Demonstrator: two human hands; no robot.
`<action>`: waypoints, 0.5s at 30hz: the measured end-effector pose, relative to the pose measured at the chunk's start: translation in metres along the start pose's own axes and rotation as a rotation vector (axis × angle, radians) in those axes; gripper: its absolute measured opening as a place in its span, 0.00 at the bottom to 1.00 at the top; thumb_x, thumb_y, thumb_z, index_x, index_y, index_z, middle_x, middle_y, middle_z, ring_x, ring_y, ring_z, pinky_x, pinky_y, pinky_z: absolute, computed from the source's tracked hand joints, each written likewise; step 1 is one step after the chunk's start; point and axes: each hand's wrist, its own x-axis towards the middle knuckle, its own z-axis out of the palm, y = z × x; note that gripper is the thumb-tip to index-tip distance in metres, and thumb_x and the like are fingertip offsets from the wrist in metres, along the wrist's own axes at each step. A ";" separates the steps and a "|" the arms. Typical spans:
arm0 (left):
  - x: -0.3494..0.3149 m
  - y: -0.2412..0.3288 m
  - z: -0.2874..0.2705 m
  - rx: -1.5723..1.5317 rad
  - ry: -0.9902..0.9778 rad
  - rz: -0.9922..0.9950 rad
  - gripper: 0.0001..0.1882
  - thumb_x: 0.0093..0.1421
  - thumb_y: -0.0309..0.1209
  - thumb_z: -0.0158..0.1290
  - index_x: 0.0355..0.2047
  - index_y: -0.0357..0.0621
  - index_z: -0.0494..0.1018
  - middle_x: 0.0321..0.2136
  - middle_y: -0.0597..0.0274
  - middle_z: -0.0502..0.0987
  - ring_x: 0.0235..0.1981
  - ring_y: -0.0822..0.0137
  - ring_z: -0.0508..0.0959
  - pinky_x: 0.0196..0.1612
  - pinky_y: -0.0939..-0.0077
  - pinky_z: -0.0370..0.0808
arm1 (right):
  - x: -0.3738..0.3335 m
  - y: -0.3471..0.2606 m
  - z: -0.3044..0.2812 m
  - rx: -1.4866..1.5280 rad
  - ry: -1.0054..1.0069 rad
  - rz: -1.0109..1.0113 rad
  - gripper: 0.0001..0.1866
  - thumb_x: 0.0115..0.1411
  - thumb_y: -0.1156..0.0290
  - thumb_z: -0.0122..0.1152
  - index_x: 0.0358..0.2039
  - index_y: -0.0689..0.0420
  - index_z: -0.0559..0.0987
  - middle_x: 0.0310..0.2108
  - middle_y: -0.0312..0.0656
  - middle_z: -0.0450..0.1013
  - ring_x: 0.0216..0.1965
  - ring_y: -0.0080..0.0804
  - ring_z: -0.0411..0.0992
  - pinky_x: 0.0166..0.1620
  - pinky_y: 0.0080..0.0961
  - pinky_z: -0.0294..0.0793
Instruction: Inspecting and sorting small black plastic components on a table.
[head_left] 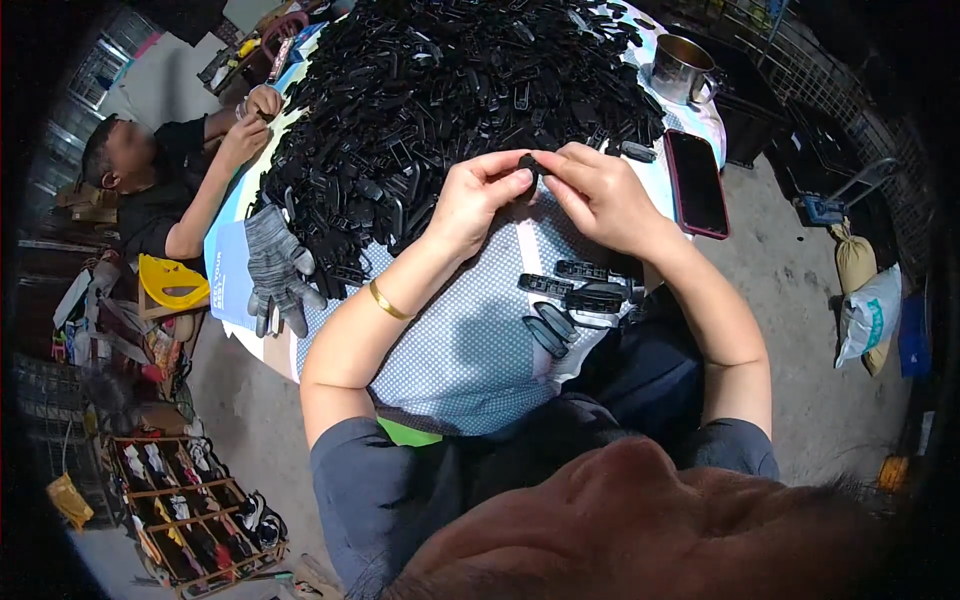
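A small black plastic part (529,166) is pinched between the fingertips of both hands, just in front of a large heap of similar black plastic parts (430,110). My left hand (478,200) closes thumb and forefinger on it from one side. From the other side, my right hand (604,195) grips it the same way, and fingers hide much of its shape. Below my hands, several longer black plastic pieces (592,298) lie in a small group at the table's near edge, on a dotted grey-blue cloth (440,335).
A grey knitted glove (275,262) lies left of the heap. On the right are a phone (697,185) and a metal mug (682,70). Another person (165,180) works with both hands at the table's left side. Sacks (868,305) stand on the floor at right.
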 end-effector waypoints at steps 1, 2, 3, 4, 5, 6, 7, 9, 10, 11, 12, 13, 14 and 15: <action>0.001 -0.001 0.003 0.001 -0.003 -0.002 0.16 0.54 0.23 0.51 0.44 0.34 0.69 0.32 0.61 0.75 0.29 0.75 0.75 0.34 0.83 0.73 | -0.002 -0.001 0.006 -0.054 0.045 0.019 0.14 0.53 0.77 0.53 0.41 0.64 0.74 0.28 0.45 0.69 0.25 0.34 0.70 0.29 0.23 0.68; 0.003 -0.003 0.006 -0.107 0.035 -0.022 0.16 0.54 0.23 0.52 0.45 0.34 0.69 0.33 0.61 0.75 0.29 0.74 0.75 0.34 0.82 0.74 | -0.003 -0.001 0.010 -0.109 0.090 0.038 0.14 0.53 0.76 0.53 0.41 0.64 0.74 0.28 0.44 0.70 0.26 0.33 0.70 0.30 0.22 0.69; 0.004 -0.005 0.008 -0.215 0.073 -0.041 0.17 0.54 0.23 0.52 0.45 0.35 0.69 0.33 0.62 0.75 0.30 0.74 0.75 0.35 0.81 0.74 | -0.004 -0.001 0.011 -0.110 0.092 0.041 0.14 0.53 0.76 0.53 0.41 0.64 0.74 0.28 0.44 0.70 0.26 0.33 0.70 0.30 0.22 0.69; 0.005 -0.001 0.005 -0.211 0.047 -0.047 0.18 0.53 0.23 0.53 0.46 0.35 0.68 0.35 0.60 0.75 0.33 0.73 0.75 0.38 0.81 0.74 | -0.003 0.000 0.013 0.009 0.170 0.065 0.14 0.54 0.75 0.54 0.42 0.63 0.74 0.29 0.43 0.70 0.28 0.31 0.70 0.31 0.20 0.69; 0.005 0.000 0.006 -0.208 0.043 -0.049 0.18 0.53 0.23 0.53 0.46 0.35 0.68 0.35 0.60 0.75 0.33 0.73 0.75 0.38 0.81 0.74 | -0.003 0.001 0.014 0.129 0.248 0.089 0.14 0.54 0.74 0.54 0.42 0.62 0.74 0.30 0.42 0.70 0.30 0.30 0.70 0.32 0.19 0.69; 0.004 0.002 0.008 -0.205 0.030 0.002 0.18 0.53 0.22 0.53 0.46 0.35 0.68 0.35 0.60 0.75 0.34 0.73 0.75 0.39 0.81 0.73 | -0.003 0.003 0.013 0.329 0.249 0.168 0.16 0.56 0.72 0.54 0.45 0.61 0.72 0.33 0.40 0.71 0.33 0.26 0.70 0.34 0.17 0.69; 0.003 0.005 0.010 -0.205 0.022 0.055 0.18 0.53 0.22 0.53 0.46 0.35 0.68 0.36 0.59 0.75 0.36 0.72 0.75 0.41 0.81 0.73 | -0.003 0.001 0.011 0.637 0.190 0.449 0.16 0.57 0.69 0.54 0.45 0.61 0.71 0.36 0.40 0.71 0.35 0.24 0.70 0.35 0.17 0.71; 0.000 0.008 0.008 -0.191 0.014 0.059 0.18 0.53 0.21 0.53 0.45 0.35 0.68 0.37 0.58 0.75 0.37 0.72 0.75 0.42 0.80 0.72 | 0.003 -0.005 -0.001 1.039 -0.007 0.781 0.18 0.56 0.63 0.56 0.40 0.64 0.73 0.34 0.41 0.72 0.35 0.26 0.71 0.37 0.21 0.73; 0.001 0.011 0.009 -0.149 -0.037 0.070 0.17 0.53 0.21 0.52 0.45 0.34 0.69 0.37 0.58 0.75 0.36 0.72 0.75 0.42 0.80 0.72 | 0.001 0.003 -0.004 1.230 -0.213 0.791 0.16 0.57 0.61 0.55 0.38 0.62 0.74 0.31 0.40 0.73 0.31 0.26 0.73 0.35 0.19 0.74; 0.001 0.012 0.008 -0.107 -0.087 0.081 0.17 0.53 0.21 0.52 0.45 0.34 0.69 0.37 0.58 0.75 0.35 0.72 0.75 0.42 0.80 0.73 | -0.002 0.006 -0.002 1.366 -0.268 0.803 0.15 0.57 0.61 0.54 0.36 0.61 0.75 0.30 0.40 0.74 0.29 0.25 0.74 0.33 0.18 0.75; 0.001 0.014 0.004 -0.101 -0.153 0.022 0.18 0.53 0.23 0.53 0.45 0.35 0.68 0.42 0.54 0.73 0.43 0.65 0.73 0.50 0.73 0.68 | -0.005 0.010 0.000 1.353 -0.267 0.728 0.15 0.58 0.62 0.54 0.36 0.61 0.75 0.30 0.40 0.74 0.29 0.25 0.74 0.33 0.18 0.75; 0.001 0.016 0.002 -0.102 -0.152 0.022 0.18 0.53 0.23 0.53 0.45 0.35 0.68 0.42 0.54 0.73 0.43 0.65 0.73 0.50 0.73 0.68 | -0.008 0.013 0.002 1.343 -0.271 0.653 0.15 0.58 0.62 0.53 0.36 0.62 0.75 0.31 0.41 0.74 0.30 0.24 0.74 0.33 0.18 0.74; 0.000 0.018 0.001 -0.106 -0.213 0.040 0.17 0.53 0.23 0.52 0.45 0.35 0.68 0.42 0.54 0.73 0.43 0.65 0.73 0.50 0.73 0.68 | -0.009 0.013 0.003 1.343 -0.272 0.655 0.15 0.58 0.62 0.53 0.36 0.62 0.75 0.31 0.41 0.74 0.30 0.24 0.74 0.33 0.18 0.74; 0.000 0.019 0.001 -0.109 -0.273 0.058 0.17 0.53 0.23 0.52 0.45 0.35 0.69 0.43 0.53 0.73 0.43 0.65 0.73 0.50 0.72 0.68 | -0.010 0.014 0.004 1.291 -0.277 0.611 0.15 0.58 0.61 0.53 0.36 0.61 0.74 0.31 0.41 0.75 0.30 0.24 0.74 0.33 0.18 0.74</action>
